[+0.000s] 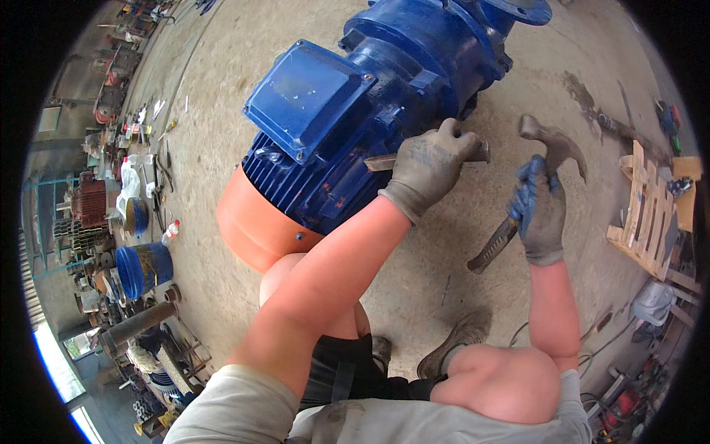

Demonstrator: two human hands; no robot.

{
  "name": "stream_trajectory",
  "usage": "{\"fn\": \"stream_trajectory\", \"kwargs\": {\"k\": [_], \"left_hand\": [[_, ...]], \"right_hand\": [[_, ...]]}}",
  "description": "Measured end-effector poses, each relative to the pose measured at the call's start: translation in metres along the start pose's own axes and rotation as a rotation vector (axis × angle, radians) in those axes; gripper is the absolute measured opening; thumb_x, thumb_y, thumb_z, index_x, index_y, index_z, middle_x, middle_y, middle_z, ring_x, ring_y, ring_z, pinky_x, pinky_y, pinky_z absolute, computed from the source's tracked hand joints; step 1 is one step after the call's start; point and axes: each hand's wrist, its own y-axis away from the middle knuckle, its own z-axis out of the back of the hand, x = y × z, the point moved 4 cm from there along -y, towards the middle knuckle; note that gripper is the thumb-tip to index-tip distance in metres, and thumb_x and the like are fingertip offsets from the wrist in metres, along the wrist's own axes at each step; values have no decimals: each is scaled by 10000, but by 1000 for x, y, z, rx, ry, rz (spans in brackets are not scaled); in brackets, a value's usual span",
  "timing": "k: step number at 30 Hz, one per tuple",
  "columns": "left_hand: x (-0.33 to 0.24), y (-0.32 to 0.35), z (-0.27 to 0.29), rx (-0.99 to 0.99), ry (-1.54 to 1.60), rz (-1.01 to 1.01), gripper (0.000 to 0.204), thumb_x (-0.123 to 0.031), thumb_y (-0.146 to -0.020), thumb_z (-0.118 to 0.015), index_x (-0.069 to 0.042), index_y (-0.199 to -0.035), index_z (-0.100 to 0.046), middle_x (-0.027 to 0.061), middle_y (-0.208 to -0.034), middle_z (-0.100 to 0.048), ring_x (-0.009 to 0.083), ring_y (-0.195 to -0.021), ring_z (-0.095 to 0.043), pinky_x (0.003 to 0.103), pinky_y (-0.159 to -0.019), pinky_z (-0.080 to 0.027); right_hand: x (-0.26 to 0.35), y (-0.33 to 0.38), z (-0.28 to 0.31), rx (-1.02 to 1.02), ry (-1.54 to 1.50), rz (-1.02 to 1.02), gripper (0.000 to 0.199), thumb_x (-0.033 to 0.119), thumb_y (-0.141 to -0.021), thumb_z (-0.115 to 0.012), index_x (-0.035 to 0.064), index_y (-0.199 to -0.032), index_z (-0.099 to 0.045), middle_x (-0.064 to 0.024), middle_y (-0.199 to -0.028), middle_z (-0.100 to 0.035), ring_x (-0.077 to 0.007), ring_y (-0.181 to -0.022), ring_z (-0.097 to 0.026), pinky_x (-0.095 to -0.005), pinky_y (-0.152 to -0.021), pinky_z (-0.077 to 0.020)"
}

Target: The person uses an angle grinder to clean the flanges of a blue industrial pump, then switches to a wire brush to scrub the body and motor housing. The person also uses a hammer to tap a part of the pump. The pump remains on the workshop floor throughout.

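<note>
A big blue electric motor (pixel 333 140) with a square terminal box cover (pixel 307 100) and an orange fan cover (pixel 259 222) lies in front of me. My gloved left hand (pixel 433 163) is closed around a flat metal bar, like a chisel (pixel 381 162). One end of the bar lies against the motor's side; the other sticks out right of my fist. To the right, my gloved right hand (pixel 540 203) grips a claw hammer (pixel 555 140) partway along its handle. The hammer's head is raised level with my left hand, apart from the bar.
Along the left wall are a blue bucket (pixel 144 268), a bottle (pixel 171 232), metal parts and a thick pipe (pixel 140 325). A wooden pallet (pixel 645 211) and a grey plastic jug (pixel 652 302) stand at right. Cables cross the concrete floor (pixel 414 296) near my feet.
</note>
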Motion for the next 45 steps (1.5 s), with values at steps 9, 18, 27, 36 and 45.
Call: {"fn": "stream_trajectory", "kwargs": {"k": [9,18,27,36,45], "left_hand": [[1,-1,3,-48,-9,19,244,-72,-895,-665,-201,-1100,-700,114,-1091,-651,325,-936,-737,450,-725,-617],[2,3,-2,-22,-25,-19,333,-72,-862,-722,-179,-1176,-697,113,-1121,-648,331,-943,-732,443,-722,-610],[-21,12,-13,179,-23,-27,281,-102,-891,-703,-193,-1158,-689,119,-1111,-638,340,-928,-733,452,-732,-603],[-66,79,-79,350,538,38,367,-200,-922,-721,-56,-1240,-609,226,-1177,-664,462,-1009,-675,532,-844,-552],[-47,102,-103,792,692,602,451,-236,-1036,-665,-78,-1433,-519,64,-1094,-668,203,-863,-689,347,-719,-575]], "right_hand": [[-10,-4,10,-49,63,-109,336,429,-1073,-615,96,-1034,-603,82,-688,-473,-39,-554,-415,-231,-500,-353],[-17,-4,5,-32,5,-97,292,387,-1078,-615,99,-1033,-609,68,-712,-475,-51,-563,-421,-236,-508,-366],[-59,30,44,-56,18,-229,325,404,-1069,-615,79,-1055,-613,65,-666,-437,-60,-516,-384,-249,-483,-343],[-133,86,161,-516,-32,-510,305,370,-1031,-672,127,-1212,-641,43,-756,-537,-71,-584,-486,-244,-500,-397],[-137,118,301,-1179,215,173,464,167,-990,-703,4,-1387,-525,-90,-1154,-641,-237,-1048,-625,-379,-918,-519]]}}
